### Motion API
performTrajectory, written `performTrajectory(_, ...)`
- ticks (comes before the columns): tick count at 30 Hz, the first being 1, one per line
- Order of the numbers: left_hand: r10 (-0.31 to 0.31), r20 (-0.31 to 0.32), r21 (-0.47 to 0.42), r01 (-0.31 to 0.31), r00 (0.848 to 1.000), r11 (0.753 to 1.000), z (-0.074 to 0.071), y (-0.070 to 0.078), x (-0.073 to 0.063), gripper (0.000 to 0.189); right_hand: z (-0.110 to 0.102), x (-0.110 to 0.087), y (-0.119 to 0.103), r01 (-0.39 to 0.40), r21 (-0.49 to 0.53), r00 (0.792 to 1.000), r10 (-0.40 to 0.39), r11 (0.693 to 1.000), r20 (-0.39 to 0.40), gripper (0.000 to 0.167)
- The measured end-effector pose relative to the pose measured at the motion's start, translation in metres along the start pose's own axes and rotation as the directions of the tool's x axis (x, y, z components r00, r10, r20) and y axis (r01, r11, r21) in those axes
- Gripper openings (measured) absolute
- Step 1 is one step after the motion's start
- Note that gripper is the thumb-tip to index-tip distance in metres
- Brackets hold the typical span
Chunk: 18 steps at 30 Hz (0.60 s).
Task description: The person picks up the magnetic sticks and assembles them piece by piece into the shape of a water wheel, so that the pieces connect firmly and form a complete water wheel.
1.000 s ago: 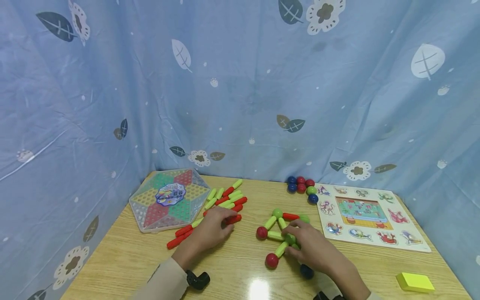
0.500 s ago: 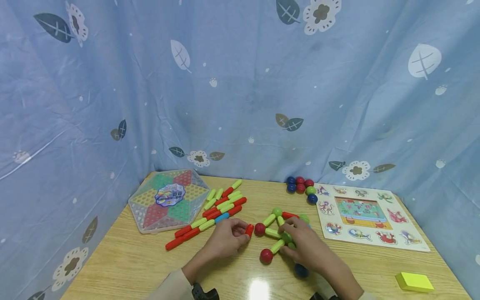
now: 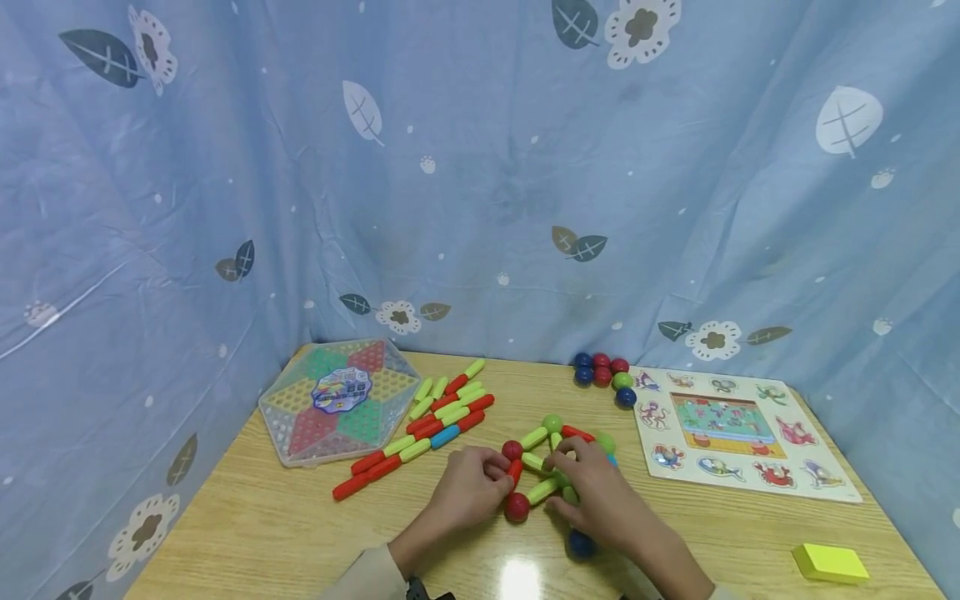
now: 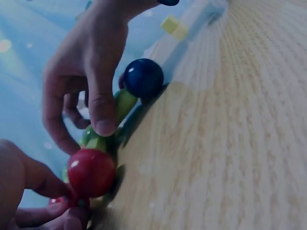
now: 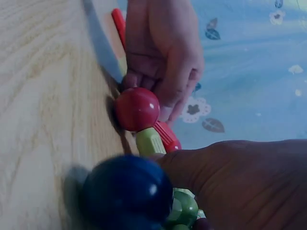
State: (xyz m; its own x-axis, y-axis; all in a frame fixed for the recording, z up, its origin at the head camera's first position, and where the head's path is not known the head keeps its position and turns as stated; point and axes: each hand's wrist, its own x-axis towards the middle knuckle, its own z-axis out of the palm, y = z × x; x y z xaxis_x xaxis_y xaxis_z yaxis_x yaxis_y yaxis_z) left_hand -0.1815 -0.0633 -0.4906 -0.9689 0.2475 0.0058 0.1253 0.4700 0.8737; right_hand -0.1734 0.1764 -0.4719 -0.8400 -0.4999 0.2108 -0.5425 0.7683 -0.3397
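One red rod (image 3: pixel 513 473) lies between the far red ball (image 3: pixel 512 450) and the near red ball (image 3: pixel 517 507) on the left side of the ball-and-rod frame (image 3: pixel 542 491), pinched by the left hand (image 3: pixel 472 490). The right hand (image 3: pixel 592 487) grips the frame around its green middle. Tabletop (image 3: pixel 247 533) wood stretches from the frame to the near edge and leftward to the loose rods (image 3: pixel 431 430); rightward, a gap separates it from the puzzle board (image 3: pixel 726 429). Half a second ago, the rod was left of the far red ball; the left hand has moved rightward and the near red ball has shifted left.
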Motion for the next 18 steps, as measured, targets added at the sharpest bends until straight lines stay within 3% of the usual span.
performTrajectory(3, 0.002, -0.042, 0.018, -0.001, 0.999, 1.0, 0.001, 0.001, -0.001, 0.013, 0.003, 0.0, -0.002, 0.026, -0.003, 1.0, -0.026, 1.0, -0.011, 0.03)
performTrajectory(6, -0.011, -0.038, 0.027, 0.012, 0.999, 1.0, 0.0, 0.002, -0.002, 0.018, 0.007, 0.0, -0.006, 0.015, -0.031, 0.999, -0.016, 0.999, -0.029, 0.026)
performTrajectory(11, -0.064, -0.033, 0.055, 0.066, 0.997, 0.996, -0.001, 0.004, -0.002, 0.033, 0.012, 0.0, -0.014, -0.067, -0.067, 0.996, 0.062, 0.995, -0.069, 0.023)
performTrajectory(18, -0.052, -0.067, 0.085, 0.057, 0.996, 0.995, 0.0, 0.006, 0.005, 0.046, 0.016, 0.002, -0.026, -0.149, -0.061, 0.986, 0.144, 0.987, -0.085, 0.027)
